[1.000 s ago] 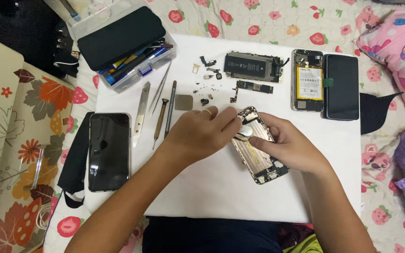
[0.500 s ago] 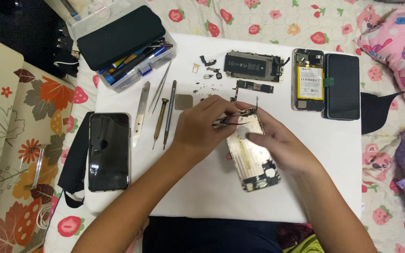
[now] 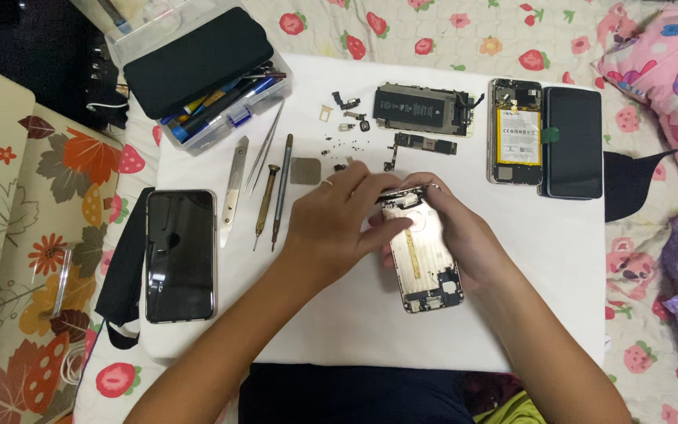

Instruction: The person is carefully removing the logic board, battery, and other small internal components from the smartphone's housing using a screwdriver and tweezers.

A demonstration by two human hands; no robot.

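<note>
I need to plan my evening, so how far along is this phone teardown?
Well along. Done: the battery, a small circuit board and loose screws and bits lie out on the white sheet. In hand: the left hand and right hand work at the top edge of the gutted phone shell. Left: small parts at the shell's lower end remain fitted.

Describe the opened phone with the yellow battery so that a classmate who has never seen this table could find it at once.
Start at the white sheet covering the work surface and go to its far right corner. There the opened phone lies flat, with a dark phone close beside it on the right. Its yellow battery sets it apart: the dark phone shows only black glass, and the battery to its left is black.
</note>
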